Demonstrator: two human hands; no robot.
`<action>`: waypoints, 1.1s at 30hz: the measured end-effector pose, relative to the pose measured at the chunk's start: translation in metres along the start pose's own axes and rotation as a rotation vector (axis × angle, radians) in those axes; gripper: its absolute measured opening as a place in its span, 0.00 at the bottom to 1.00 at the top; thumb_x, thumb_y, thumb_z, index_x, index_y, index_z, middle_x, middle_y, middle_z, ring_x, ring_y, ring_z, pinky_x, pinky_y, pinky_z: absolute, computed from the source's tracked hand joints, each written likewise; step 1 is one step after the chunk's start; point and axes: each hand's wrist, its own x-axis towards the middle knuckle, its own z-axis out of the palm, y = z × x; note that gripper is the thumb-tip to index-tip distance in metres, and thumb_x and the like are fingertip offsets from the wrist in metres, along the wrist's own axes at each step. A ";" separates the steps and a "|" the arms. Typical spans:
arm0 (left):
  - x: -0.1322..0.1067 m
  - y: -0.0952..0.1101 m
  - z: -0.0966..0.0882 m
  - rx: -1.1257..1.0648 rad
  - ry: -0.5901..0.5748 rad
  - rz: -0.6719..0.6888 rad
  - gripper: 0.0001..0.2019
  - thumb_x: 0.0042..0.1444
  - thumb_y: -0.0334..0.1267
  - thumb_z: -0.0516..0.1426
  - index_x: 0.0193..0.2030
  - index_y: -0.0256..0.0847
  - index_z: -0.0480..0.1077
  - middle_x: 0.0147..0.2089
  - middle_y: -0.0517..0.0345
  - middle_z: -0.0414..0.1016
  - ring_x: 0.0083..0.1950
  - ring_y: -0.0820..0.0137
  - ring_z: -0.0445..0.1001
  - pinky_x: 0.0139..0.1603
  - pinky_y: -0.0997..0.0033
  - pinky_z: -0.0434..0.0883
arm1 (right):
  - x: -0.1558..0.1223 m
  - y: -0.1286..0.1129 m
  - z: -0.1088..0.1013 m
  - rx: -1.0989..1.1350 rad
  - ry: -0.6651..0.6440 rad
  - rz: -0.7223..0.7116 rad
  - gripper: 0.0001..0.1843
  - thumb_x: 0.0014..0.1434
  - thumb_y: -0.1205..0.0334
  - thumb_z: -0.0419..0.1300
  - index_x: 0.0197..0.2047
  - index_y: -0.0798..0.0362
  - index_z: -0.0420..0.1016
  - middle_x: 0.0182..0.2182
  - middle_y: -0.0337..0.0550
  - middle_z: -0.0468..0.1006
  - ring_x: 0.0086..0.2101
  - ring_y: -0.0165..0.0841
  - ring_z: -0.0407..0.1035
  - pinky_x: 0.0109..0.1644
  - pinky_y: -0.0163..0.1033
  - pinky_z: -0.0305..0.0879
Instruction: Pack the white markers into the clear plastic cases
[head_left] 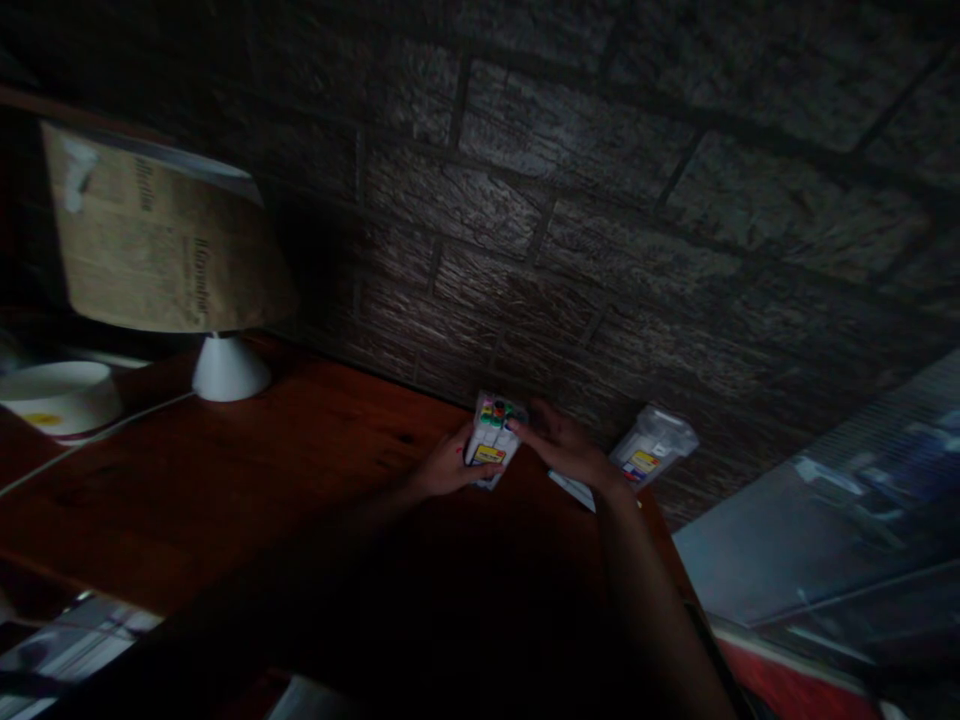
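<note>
The scene is dim. A clear pack of coloured markers [493, 436] with a yellow label stands near the brick wall on a reddish wooden table [247, 470]. My left hand [448, 468] grips its left side with curled fingers. My right hand [568, 446] holds its right edge, fingers closed on the pack. A second clear packet [649, 450] with a yellow label lies just right of my right hand, near the table's right end.
A table lamp with a tan printed shade [157, 245] and white base [229, 368] stands at the left, its white cord [97, 432] running across the wood. A white bowl-like object [56, 395] sits far left. A dark brick wall [600, 200] backs the table.
</note>
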 end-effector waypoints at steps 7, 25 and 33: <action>0.001 0.000 0.000 -0.077 -0.034 0.003 0.35 0.54 0.54 0.68 0.64 0.39 0.66 0.54 0.46 0.82 0.53 0.60 0.82 0.54 0.58 0.79 | 0.005 0.003 0.012 0.581 -0.044 0.093 0.59 0.48 0.53 0.77 0.77 0.45 0.53 0.58 0.49 0.80 0.47 0.39 0.82 0.59 0.52 0.78; -0.002 0.007 0.000 -0.086 -0.094 0.032 0.36 0.55 0.52 0.68 0.65 0.40 0.65 0.56 0.47 0.81 0.55 0.59 0.81 0.59 0.56 0.77 | 0.012 0.009 -0.004 0.683 0.177 0.011 0.37 0.54 0.37 0.69 0.60 0.43 0.65 0.46 0.40 0.84 0.42 0.35 0.82 0.49 0.45 0.80; -0.001 -0.002 0.002 -0.131 -0.141 -0.001 0.35 0.53 0.50 0.69 0.65 0.41 0.68 0.55 0.49 0.82 0.57 0.59 0.81 0.61 0.56 0.76 | 0.021 0.012 0.017 0.731 0.313 -0.067 0.29 0.53 0.34 0.68 0.46 0.48 0.73 0.45 0.41 0.84 0.41 0.37 0.82 0.48 0.45 0.80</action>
